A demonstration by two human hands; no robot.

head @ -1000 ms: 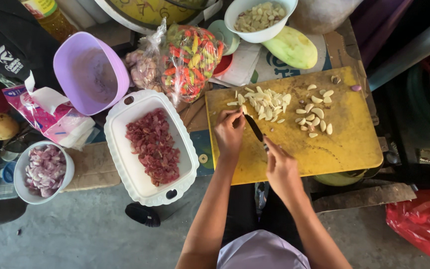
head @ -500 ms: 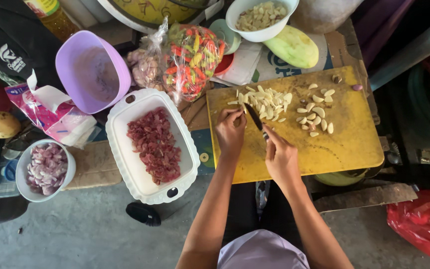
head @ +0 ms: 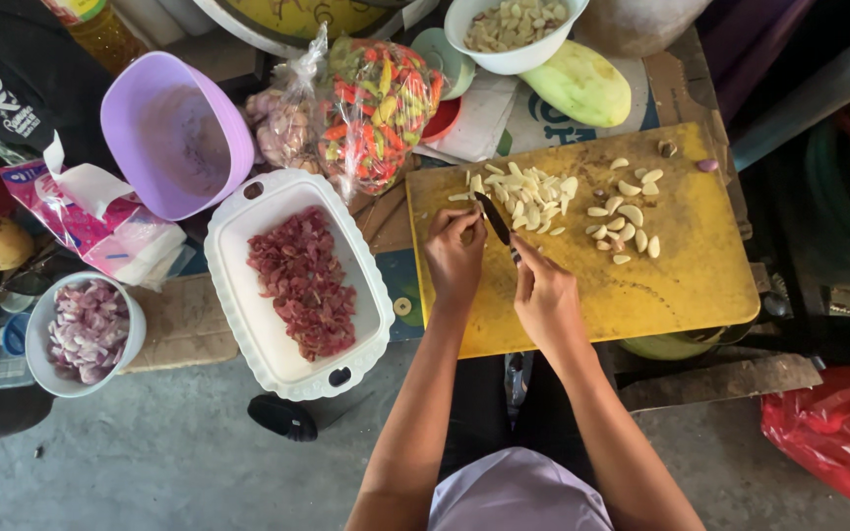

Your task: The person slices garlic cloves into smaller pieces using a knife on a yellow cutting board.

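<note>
1. The work in hand was the slicing of garlic on the yellow rectangular plastic cutting board (head: 681, 285). By my reading it stood roughly half done — a pile of thin pale garlic slices (head: 528, 192) already lay at the far left of the board, while a looser scatter of whole peeled garlic cloves (head: 627, 221) waited uncut just to its right.

2. The right hand (head: 543, 295) was closed around the handle of a small dark-bladed knife (head: 494, 218), the blade pointing away toward the slices. The left hand (head: 455, 251) was curled, fingertips pinched on a clove at the blade's left side (the clove itself was mostly hidden under the fingers).

3. The slices looked flat, cream-coloured and uneven in size, heaped touching one another; the whole cloves were plump, curved and smooth, lying apart from each other.

4. A few bits — a small purplish piece (head: 707, 165) and a brownish scrap (head: 667, 149) — sat at the board's far right corner, well apart from the cutting.

5. To the left of the board stood a white oblong plastic tray (head: 238, 285) holding chopped red meat, and farther left a small white bowl (head: 39, 334) of chopped purple shallots; both looked finished.

6. A white round bowl (head: 464, 29) of pale pieces stood beyond the board's far edge.
</note>
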